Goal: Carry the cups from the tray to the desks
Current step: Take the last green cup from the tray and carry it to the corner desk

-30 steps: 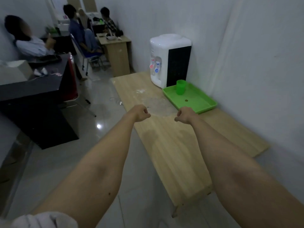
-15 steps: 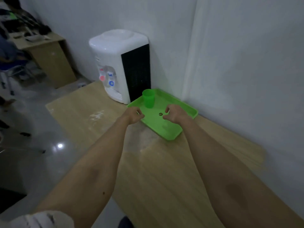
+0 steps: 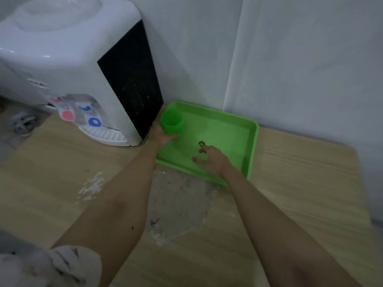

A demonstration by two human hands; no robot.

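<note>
One green cup (image 3: 172,121) stands upright in the far left corner of the green tray (image 3: 253,146), right beside the water dispenser. My left hand (image 3: 162,134) wraps around the cup's lower part, thumb on its left side and fingers across its front. My right hand (image 3: 211,160) lies over the middle of the tray with its fingers spread and holds nothing. Its index fingertip is just short of a small round dark object (image 3: 201,143) on the tray floor.
A white and black water dispenser (image 3: 89,69) stands on the wooden table (image 3: 290,204) left of the tray, touching distance from the cup. White walls close off the back and right. A grey scuffed patch (image 3: 178,204) marks the table in front of the tray.
I have come closer to the tray. My left hand went forward from the tray's near edge to the cup and closed around it. My right hand opened and moved over the tray.
</note>
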